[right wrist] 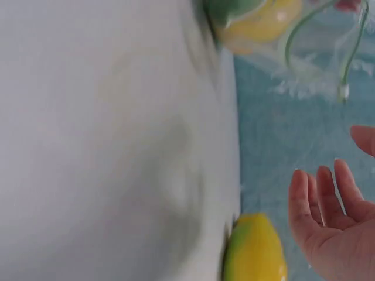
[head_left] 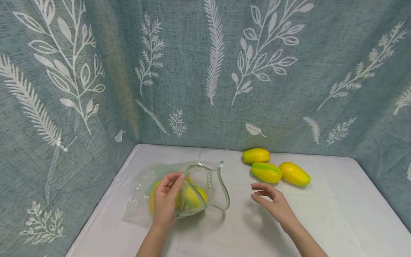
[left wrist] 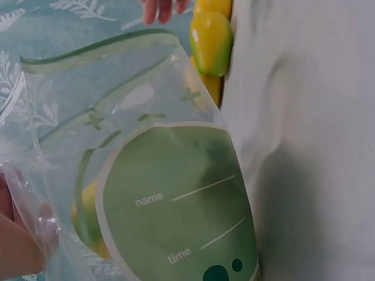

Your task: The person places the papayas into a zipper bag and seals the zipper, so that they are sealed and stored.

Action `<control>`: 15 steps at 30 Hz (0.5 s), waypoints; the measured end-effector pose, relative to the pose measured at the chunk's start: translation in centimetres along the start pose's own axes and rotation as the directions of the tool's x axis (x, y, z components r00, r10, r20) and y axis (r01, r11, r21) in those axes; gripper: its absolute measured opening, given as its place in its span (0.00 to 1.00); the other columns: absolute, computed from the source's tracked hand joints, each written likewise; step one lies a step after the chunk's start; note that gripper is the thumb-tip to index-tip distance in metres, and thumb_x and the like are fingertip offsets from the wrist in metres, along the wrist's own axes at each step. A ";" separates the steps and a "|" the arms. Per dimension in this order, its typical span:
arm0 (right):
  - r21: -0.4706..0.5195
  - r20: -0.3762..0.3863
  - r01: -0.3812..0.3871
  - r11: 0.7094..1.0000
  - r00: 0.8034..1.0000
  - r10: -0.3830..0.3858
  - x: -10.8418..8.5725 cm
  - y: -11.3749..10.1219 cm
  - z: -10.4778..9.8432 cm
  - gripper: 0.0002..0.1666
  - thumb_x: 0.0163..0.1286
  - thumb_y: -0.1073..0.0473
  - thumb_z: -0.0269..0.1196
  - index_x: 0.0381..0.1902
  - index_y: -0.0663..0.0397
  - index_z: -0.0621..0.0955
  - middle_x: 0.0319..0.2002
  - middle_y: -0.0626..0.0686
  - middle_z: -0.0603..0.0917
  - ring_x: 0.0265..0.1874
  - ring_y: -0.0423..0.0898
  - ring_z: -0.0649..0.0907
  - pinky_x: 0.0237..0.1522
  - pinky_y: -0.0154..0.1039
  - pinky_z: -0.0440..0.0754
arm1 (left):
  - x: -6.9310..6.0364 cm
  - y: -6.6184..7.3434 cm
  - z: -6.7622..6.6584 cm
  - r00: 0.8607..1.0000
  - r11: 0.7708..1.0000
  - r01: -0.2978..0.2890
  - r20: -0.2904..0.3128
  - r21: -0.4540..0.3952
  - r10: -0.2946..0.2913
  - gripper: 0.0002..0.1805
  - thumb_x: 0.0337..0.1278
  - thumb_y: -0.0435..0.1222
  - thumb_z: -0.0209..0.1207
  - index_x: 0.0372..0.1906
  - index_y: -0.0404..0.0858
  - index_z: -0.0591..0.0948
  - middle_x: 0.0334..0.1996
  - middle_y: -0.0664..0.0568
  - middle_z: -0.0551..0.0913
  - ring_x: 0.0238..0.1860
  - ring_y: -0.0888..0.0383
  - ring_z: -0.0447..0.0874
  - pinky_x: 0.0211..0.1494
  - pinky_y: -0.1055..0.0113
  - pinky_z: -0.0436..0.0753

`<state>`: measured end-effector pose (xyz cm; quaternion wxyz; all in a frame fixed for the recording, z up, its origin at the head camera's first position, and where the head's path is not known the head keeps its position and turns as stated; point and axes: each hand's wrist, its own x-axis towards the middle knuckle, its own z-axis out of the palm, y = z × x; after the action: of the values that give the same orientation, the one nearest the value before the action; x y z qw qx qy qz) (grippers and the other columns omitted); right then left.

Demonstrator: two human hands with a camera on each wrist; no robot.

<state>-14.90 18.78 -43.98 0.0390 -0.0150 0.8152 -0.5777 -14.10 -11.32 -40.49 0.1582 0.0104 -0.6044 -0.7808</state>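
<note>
Leaf-printed curtain [head_left: 186, 71] backs the white tabletop [head_left: 231, 228] and flanks it on both sides. At left, a clear bag [head_left: 138, 192] lies with yellow fruit [head_left: 196, 196] inside, its green-edged mouth [head_left: 224, 192] gaping rightward. Left hand [head_left: 167, 200]: fingers pinching the bag's film near the mouth. In this inspector's judgement that pinch should stay on one side only, as thin film may fold inward if released. Right hand [head_left: 274, 205]: fingers bent and apart, holding nothing, raised above the tabletop. Just beyond it lie three loose fruits: rear [head_left: 256, 156], front [head_left: 266, 172] and right [head_left: 294, 174]. Smooth skins may roll; a grip round the middle is advised.

Clearances: left edge near the bag, so drift that way is inadvisable; bare room between mouth and right hand; rear edge close behind the rear fruit; wider room right of the loose fruits
</note>
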 end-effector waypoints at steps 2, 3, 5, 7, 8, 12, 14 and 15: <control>-0.029 -0.028 -0.005 1.000 1.000 0.004 0.0 0.6 -0.9 0.25 0.67 0.52 0.66 0.60 0.53 0.77 0.57 0.54 0.79 0.53 0.46 0.78 0.52 0.40 0.75 | 0.0 0.0 0.0 1.000 1.000 0.006 0.004 -0.002 -0.006 0.02 0.64 0.30 0.60 0.39 0.36 0.81 0.35 0.56 0.85 0.41 0.61 0.80 0.46 0.71 0.77; -0.045 -0.045 -0.010 0.999 0.999 0.008 0.0 0.8 -1.4 0.26 0.67 0.51 0.66 0.60 0.53 0.77 0.58 0.54 0.79 0.53 0.45 0.77 0.53 0.40 0.75 | 0.0 0.0 0.0 1.000 1.000 0.009 0.007 -0.002 -0.008 0.02 0.64 0.30 0.60 0.39 0.36 0.81 0.35 0.56 0.85 0.42 0.61 0.81 0.47 0.71 0.77; -0.075 -0.077 -0.028 0.997 0.997 0.022 0.0 1.3 -2.3 0.27 0.68 0.50 0.65 0.61 0.54 0.76 0.58 0.54 0.78 0.53 0.44 0.77 0.53 0.41 0.74 | 0.0 0.0 0.0 1.000 1.000 0.015 0.012 -0.001 -0.015 0.02 0.64 0.30 0.60 0.39 0.36 0.81 0.35 0.57 0.85 0.43 0.61 0.81 0.49 0.71 0.77; -0.093 -0.103 -0.050 0.994 0.994 0.040 0.0 1.8 -3.2 0.28 0.68 0.48 0.64 0.62 0.54 0.75 0.59 0.54 0.77 0.53 0.44 0.77 0.54 0.43 0.73 | 0.0 -0.1 0.0 1.000 1.000 0.017 0.015 0.001 -0.017 0.02 0.64 0.30 0.60 0.39 0.35 0.81 0.35 0.56 0.85 0.43 0.61 0.81 0.50 0.71 0.77; -0.102 -0.113 -0.061 0.993 0.992 0.049 0.0 2.0 -3.6 0.29 0.69 0.47 0.64 0.62 0.54 0.75 0.60 0.54 0.77 0.53 0.45 0.77 0.55 0.45 0.72 | 0.0 -0.2 0.0 1.000 1.000 0.017 0.017 0.003 -0.017 0.03 0.64 0.30 0.60 0.40 0.35 0.81 0.36 0.56 0.85 0.43 0.61 0.81 0.51 0.71 0.77; -0.126 -0.144 -0.086 0.988 0.987 0.068 -0.1 2.7 -5.0 0.30 0.70 0.45 0.62 0.64 0.55 0.73 0.61 0.55 0.76 0.54 0.47 0.76 0.56 0.47 0.71 | 0.0 -0.3 0.1 1.000 1.000 0.014 0.025 0.020 -0.015 0.05 0.65 0.31 0.59 0.41 0.32 0.80 0.36 0.55 0.84 0.43 0.60 0.81 0.51 0.70 0.77; -0.130 -0.155 -0.095 0.987 0.985 0.074 0.0 3.1 -5.5 0.31 0.70 0.45 0.62 0.64 0.55 0.73 0.62 0.55 0.75 0.54 0.47 0.76 0.57 0.47 0.71 | -0.1 -0.2 0.1 0.999 0.999 0.018 0.027 0.029 -0.018 0.06 0.66 0.32 0.59 0.42 0.31 0.80 0.36 0.55 0.84 0.43 0.60 0.82 0.50 0.71 0.77; -0.126 -0.159 -0.099 0.987 0.984 0.078 0.0 3.3 -5.7 0.32 0.70 0.45 0.62 0.65 0.55 0.72 0.62 0.55 0.75 0.54 0.46 0.76 0.57 0.47 0.70 | -0.1 -0.2 0.1 0.999 0.999 0.020 0.027 0.033 -0.021 0.07 0.66 0.32 0.59 0.42 0.31 0.79 0.36 0.55 0.84 0.43 0.60 0.82 0.50 0.71 0.77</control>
<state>-15.26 25.23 -45.18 0.0009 0.0633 0.8524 -0.5191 -14.08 -11.19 -40.66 0.1418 0.0085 -0.6191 -0.7723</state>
